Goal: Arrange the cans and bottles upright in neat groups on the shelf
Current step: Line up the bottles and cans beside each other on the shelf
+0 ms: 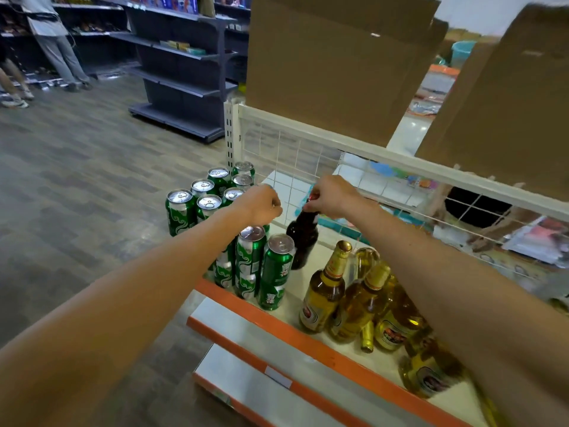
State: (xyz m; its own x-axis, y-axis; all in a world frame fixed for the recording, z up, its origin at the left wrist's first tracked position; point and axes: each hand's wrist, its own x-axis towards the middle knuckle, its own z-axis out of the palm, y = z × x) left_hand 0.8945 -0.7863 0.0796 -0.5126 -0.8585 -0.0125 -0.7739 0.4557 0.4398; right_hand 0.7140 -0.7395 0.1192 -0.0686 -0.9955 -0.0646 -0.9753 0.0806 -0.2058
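Note:
My right hand [334, 195] grips the red-capped neck of a dark brown bottle [303, 241], which stands tilted on the white shelf [295, 309] against the wire back grid. My left hand [261, 204] hovers just left of it above the green cans, fingers curled, with nothing visible in it. Several green cans [197, 201] stand upright in a group at the shelf's left end. More green cans [261, 266] stand stacked at the front. Several yellow beer bottles [354, 297] lean and lie in a jumble at the right, partly hidden by my right forearm.
A white wire grid [295, 155] backs the shelf, with cardboard boxes [332, 63] above it. Orange-edged lower shelves [261, 359] jut out below. Dark shelving [181, 66] stands across the wooden floor, where people stand at the far left.

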